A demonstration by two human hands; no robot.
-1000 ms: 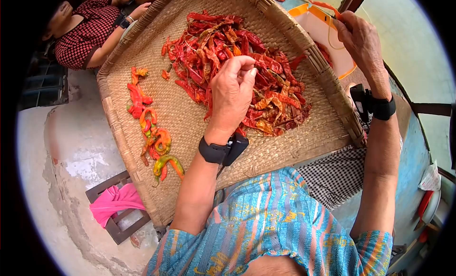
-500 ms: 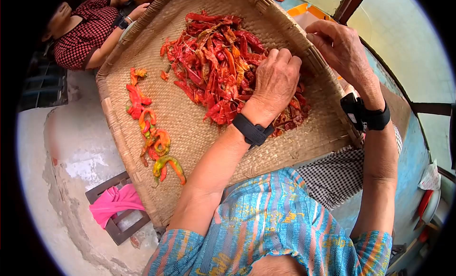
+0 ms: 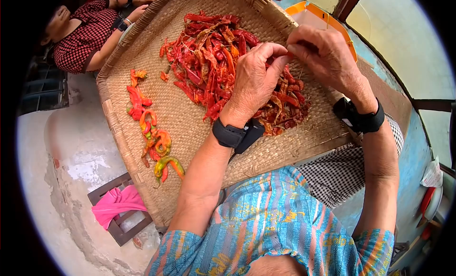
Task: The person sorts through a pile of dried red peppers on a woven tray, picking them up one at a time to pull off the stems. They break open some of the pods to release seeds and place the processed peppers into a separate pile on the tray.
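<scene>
A head-worn camera looks down on the tray [image 3: 183, 121] from close.

1. From the centre of the woven tray [image 3: 190, 152], bare weave runs between the pile of dried peppers [image 3: 209, 62] and the row of peppers [image 3: 136, 102] at 9 o'clock; a hand could pass there, past one small piece [image 3: 164, 76].
2. More bare weave lies at 6 o'clock, partly crossed by the left forearm [image 3: 202, 174].
3. Towards 2 o'clock, the left hand [image 3: 254, 81] and right hand [image 3: 327, 60] block the way, meeting at a red pepper [image 3: 291, 54].
4. The raised rim [image 3: 110, 115] bounds the sides; another person [image 3: 90, 33] is close outside at 10 o'clock.
</scene>
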